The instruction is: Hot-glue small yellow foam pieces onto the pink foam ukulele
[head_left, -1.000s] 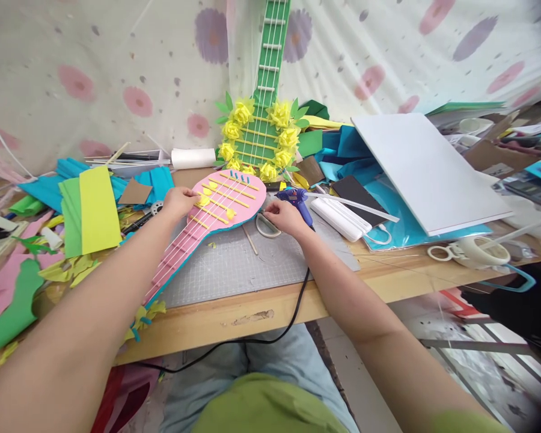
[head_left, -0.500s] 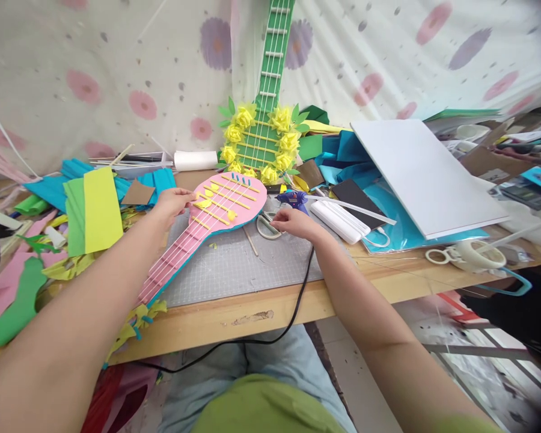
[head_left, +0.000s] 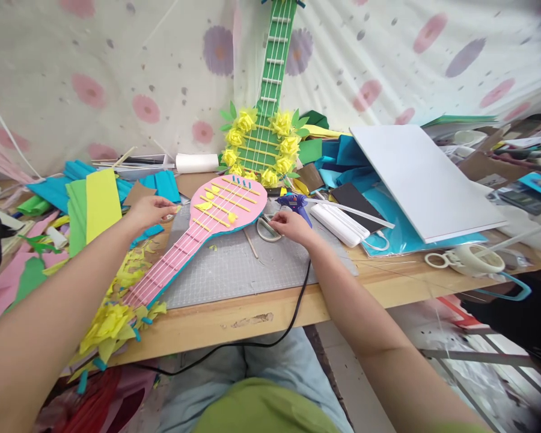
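A pink foam guitar (head_left: 228,203) with yellow strips and white strings lies slanted across a grey cutting mat (head_left: 238,267). My left hand (head_left: 151,210) hovers just left of the guitar's round body, its fingers pinched on a small yellow foam piece (head_left: 177,208). At the body's right edge, my right hand (head_left: 292,226) rests on the mat with its fingers closed on the handle of a pair of scissors (head_left: 265,228). A blue glue gun (head_left: 297,202) lies right behind that hand, and its black cord (head_left: 297,307) runs off the table's front edge.
A green guitar with yellow paper flowers (head_left: 265,144) leans on the flowered cloth behind. Coloured foam sheets (head_left: 94,204) and yellow scraps (head_left: 112,322) lie at the left. At the right are a white board (head_left: 424,174), a white box (head_left: 340,224) and a tape roll (head_left: 480,260).
My left hand has drawn back leftward off the pink guitar's body. My right hand left the glue gun and closed on the scissors' handle. The view shifted slightly.
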{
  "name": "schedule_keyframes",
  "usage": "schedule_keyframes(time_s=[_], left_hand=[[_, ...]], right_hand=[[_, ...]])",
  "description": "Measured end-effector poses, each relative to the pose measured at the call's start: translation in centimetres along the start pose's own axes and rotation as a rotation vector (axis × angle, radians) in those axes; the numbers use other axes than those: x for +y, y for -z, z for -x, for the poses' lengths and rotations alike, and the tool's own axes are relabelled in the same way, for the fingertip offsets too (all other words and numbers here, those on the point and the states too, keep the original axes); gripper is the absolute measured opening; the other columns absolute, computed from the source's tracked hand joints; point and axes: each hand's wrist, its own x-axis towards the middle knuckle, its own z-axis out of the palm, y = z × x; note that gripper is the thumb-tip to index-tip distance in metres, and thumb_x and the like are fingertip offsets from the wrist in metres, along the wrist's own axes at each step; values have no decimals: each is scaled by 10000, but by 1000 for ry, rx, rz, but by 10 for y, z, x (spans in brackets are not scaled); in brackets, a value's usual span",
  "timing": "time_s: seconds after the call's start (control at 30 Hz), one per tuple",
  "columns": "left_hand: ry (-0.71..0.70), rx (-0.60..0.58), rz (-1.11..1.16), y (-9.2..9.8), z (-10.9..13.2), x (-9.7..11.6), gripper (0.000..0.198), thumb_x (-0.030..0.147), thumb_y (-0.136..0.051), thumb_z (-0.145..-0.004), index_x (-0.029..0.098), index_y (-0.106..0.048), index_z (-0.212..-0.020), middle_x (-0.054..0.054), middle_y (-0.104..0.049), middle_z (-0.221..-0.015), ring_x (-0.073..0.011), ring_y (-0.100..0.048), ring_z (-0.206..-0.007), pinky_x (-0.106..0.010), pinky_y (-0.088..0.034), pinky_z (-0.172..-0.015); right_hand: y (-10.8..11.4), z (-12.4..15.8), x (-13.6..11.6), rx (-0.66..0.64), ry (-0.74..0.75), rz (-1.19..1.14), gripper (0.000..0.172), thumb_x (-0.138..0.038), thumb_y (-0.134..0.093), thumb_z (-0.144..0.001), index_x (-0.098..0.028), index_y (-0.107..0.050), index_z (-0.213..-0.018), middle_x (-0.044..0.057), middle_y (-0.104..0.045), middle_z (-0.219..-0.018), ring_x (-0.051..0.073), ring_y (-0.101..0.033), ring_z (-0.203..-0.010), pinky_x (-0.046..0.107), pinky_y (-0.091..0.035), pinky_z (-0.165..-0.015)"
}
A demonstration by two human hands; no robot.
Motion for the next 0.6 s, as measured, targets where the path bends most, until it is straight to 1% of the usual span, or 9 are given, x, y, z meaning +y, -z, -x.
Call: schedule_keyframes(time_s=[0.1,0.13,0.17,0.23,0.33,0.37,0.47,0.53,0.6], left_hand=[[55,-86,-251,20,-4,-11,167,269,-731,-603,156,-614,-642,45,-500,-451,-65,-360,-399,-183,-267,-378],[65,-136,-363,25,-7,-14,161,289,-722,-595,168,-627,-644,50,-481,-430,-68,-326,-380,-190,-235,-358],[66,-189,-466,31,-9,-15,151,285,-721,-565,175,-641,-633,48,-475,-422,-81,-342,-386,-195,-242,-352],[74,-314,-637,39,-13,-16,135,202,-701,-481,184,-676,-613,30,-538,-467,-107,-430,-443,-197,-305,-374],[103,-447,-847,48,-16,-8,296,75,-602,-392,208,-717,-631,31,-595,-521,-126,-495,-489,-201,-364,-421],[106,-464,-883,49,-17,-5,292,76,-595,-395,210,-717,-624,33,-586,-513,-127,-495,-482,-207,-375,-435],[90,-475,-966,46,-17,6,50,198,-675,-481,181,-629,-472,7,-529,-467,-133,-479,-469,-234,-398,-477],[37,-440,-1059,38,-18,12,273,315,-708,-553,174,-540,-390,-21,-521,-464,-149,-487,-490,-251,-391,-496],[-67,-323,-1084,24,-18,16,312,383,-697,-612,174,-554,-430,-45,-572,-521,-181,-535,-549,-264,-382,-515]], right_hand=[[-2,-1,1,9,-4,1,143,-307,-592,-801,-170,-622,-772,9,-625,-680,133,-565,-649,239,-367,-587],[-3,-1,2,9,-5,1,139,-302,-591,-801,-170,-621,-770,8,-625,-679,131,-564,-647,238,-365,-585],[-3,-2,3,10,-6,2,135,-297,-591,-801,-170,-620,-765,8,-624,-679,130,-562,-645,236,-363,-582],[-3,-2,4,12,-8,4,131,-292,-591,-801,-172,-619,-759,7,-624,-680,127,-560,-642,234,-362,-581],[-3,-3,5,15,-18,7,129,-296,-596,-797,-175,-622,-762,8,-628,-689,126,-561,-640,234,-364,-584],[-3,-3,5,16,-24,11,128,-297,-598,-796,-176,-622,-764,8,-629,-690,126,-562,-639,235,-365,-585],[-3,-2,4,16,-26,16,122,-294,-599,-794,-178,-620,-762,7,-629,-688,125,-561,-636,234,-366,-585],[-4,-2,4,22,-12,16,124,-293,-596,-797,-178,-618,-756,8,-631,-692,125,-563,-643,232,-367,-588],[-5,-2,5,26,-2,17,128,-294,-592,-798,-178,-620,-752,11,-633,-698,127,-569,-653,232,-371,-593]])
